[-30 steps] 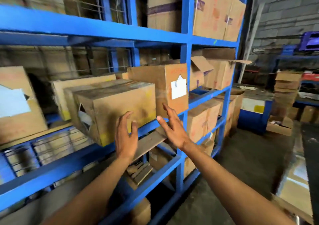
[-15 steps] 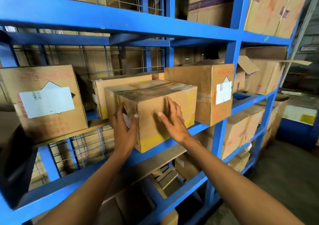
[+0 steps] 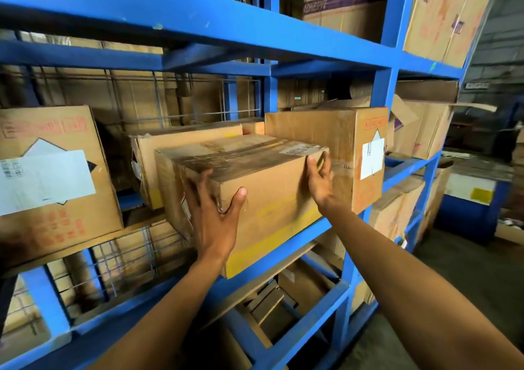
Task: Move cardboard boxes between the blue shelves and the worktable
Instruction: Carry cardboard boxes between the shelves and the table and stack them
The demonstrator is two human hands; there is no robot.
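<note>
A taped brown cardboard box point(image 3: 272, 199) sits on the middle level of the blue shelves point(image 3: 198, 26), its front corner hanging over the shelf's front beam. My left hand point(image 3: 212, 213) presses on the box's left front corner, thumb on the front face and fingers around the left side. My right hand point(image 3: 319, 182) grips the box's upper right edge, fingers wrapped around the far corner. Both hands hold this one box.
A taller box with a white label point(image 3: 354, 154) stands right against the held box. A flatter box point(image 3: 181, 145) lies behind it, and a large labelled box point(image 3: 51, 177) sits to the left. More boxes fill the upper and lower levels. A blue table point(image 3: 476, 196) stands at right.
My hands went from hovering open before the shelf to laying on the box, then spread to grip its left corner and right edge. The view moved closer.
</note>
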